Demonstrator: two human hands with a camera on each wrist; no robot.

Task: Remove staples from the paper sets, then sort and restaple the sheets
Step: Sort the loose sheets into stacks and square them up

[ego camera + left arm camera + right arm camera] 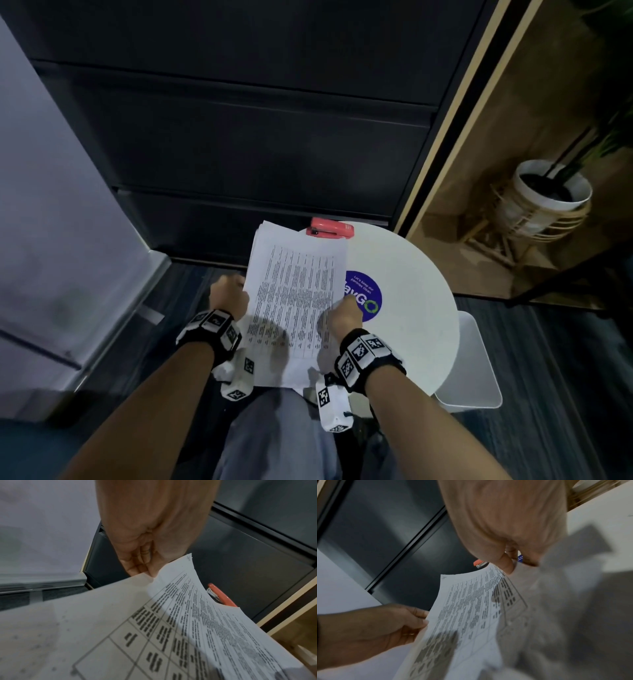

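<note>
A stack of printed sheets [294, 294] with tables of text hangs over the left edge of a round white table [411, 308]. My left hand [228, 296] pinches the stack's left edge, its fingers [137, 566] curled at the paper [154, 628]. My right hand [344, 317] pinches the right edge, thumb on top of the sheet [471, 608]. A red stapler [329, 228] lies on the table just beyond the stack's far end, partly hidden by paper in the wrist views [221, 595] [478, 562].
A blue round sticker [368, 294] marks the table's middle. A dark cabinet [239, 137] stands behind the table. A white bin [476, 377] sits low on the right, a potted plant [544, 195] farther right. My knees [274, 435] are below the table edge.
</note>
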